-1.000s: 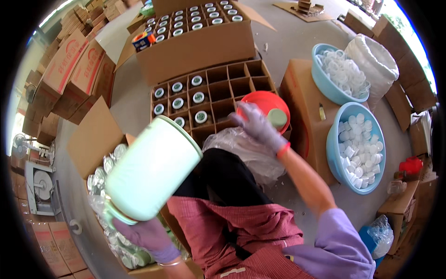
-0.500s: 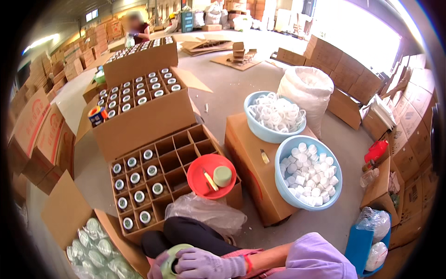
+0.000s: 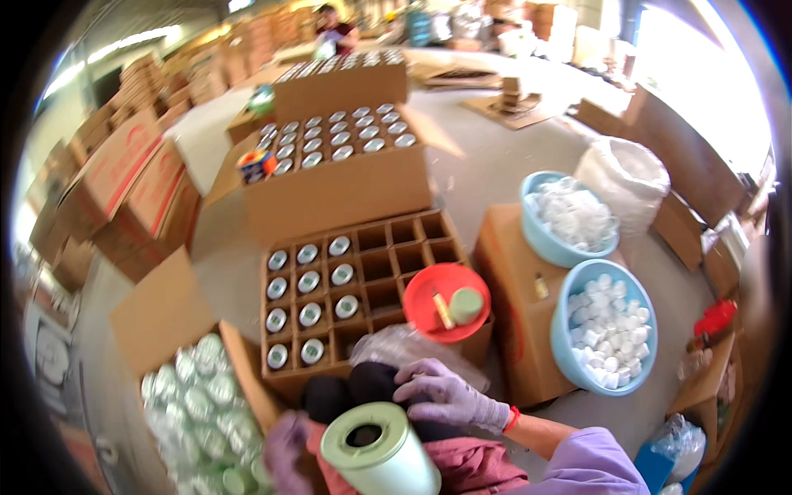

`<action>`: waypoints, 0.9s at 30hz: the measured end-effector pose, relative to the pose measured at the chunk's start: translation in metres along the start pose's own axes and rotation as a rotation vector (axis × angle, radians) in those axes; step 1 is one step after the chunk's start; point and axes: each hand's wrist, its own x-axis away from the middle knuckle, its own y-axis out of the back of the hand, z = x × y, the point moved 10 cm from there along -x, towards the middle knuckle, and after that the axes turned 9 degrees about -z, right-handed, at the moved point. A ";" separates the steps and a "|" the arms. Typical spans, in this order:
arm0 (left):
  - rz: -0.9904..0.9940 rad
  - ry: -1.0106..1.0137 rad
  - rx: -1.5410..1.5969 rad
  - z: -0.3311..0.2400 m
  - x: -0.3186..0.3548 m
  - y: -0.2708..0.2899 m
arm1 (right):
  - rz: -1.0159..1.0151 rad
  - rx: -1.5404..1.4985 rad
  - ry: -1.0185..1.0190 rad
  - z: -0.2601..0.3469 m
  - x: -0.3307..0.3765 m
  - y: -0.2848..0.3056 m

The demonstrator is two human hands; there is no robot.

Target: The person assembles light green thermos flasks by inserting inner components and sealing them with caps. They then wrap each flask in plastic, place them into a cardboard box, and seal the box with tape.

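Note:
A pale green cylinder [image 3: 384,450] with a dark round opening in its top stands tilted on my lap. My left hand [image 3: 289,455], gloved in light purple, is beside its left side and smeared by motion; its fingers do not show clearly. My right hand [image 3: 450,400], also gloved, hovers just right of the cylinder's top, its fingers apart and slightly bent, holding nothing. Beyond it, a red round dish [image 3: 426,320] holds a utility knife [image 3: 443,310] and a green lid [image 3: 467,305]. Clear plastic film [image 3: 396,351] lies next to the dish.
A divided carton [image 3: 388,289] ahead holds several silver-topped containers. At left, an open carton [image 3: 235,351] holds plastic-wrapped green items. Blue basins of white rings [image 3: 569,214] and white caps [image 3: 610,334] stand at right near a white sack [image 3: 624,186]. Another person [image 3: 334,33] stands far off.
The head view has shifted, so things appear further right. My right hand has lifted off the green cylinder, which now shows more fully. My left hand has moved to its left side.

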 end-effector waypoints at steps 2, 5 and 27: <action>0.120 -0.045 -0.024 -0.001 -0.002 -0.019 | 0.170 -0.135 0.119 0.024 0.001 -0.028; 0.300 -0.156 -0.169 -0.011 0.007 0.003 | 0.133 -0.048 0.003 -0.001 -0.002 -0.015; -0.090 -0.881 -0.680 -0.086 -0.035 -0.022 | 0.200 -0.090 -0.114 0.031 -0.112 -0.067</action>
